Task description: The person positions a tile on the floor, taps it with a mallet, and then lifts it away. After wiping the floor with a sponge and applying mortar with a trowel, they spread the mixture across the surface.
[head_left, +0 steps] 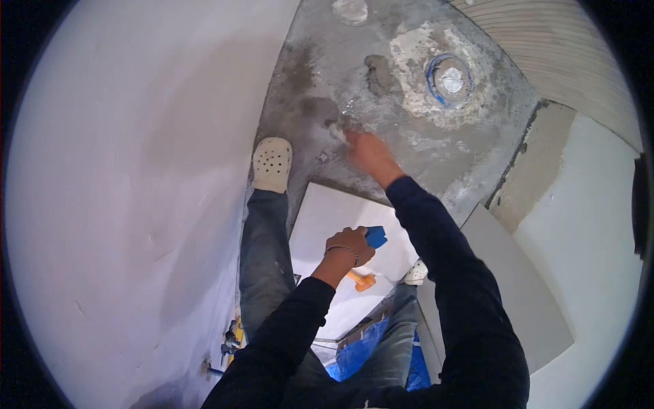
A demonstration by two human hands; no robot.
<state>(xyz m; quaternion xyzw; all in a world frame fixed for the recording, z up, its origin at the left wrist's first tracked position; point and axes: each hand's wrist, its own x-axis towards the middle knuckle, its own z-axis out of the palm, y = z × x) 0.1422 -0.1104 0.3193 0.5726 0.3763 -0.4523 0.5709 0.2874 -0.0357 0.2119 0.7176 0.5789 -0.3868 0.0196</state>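
Angular blue piece (377,237) is clasped in left hand (349,247), with right hand (372,157) over rough concrete (436,160), grip unclear.

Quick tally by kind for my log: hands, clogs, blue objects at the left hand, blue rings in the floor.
Hands: 2 (left hand, right hand)
Clogs: 2 (left clog, right clog)
Blue object: 1
Blue ring: 1
Total: 6

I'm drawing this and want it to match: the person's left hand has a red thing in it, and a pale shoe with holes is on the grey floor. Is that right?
Not quite: the left hand has a blue thing in it, not a red one. The head view shows this.
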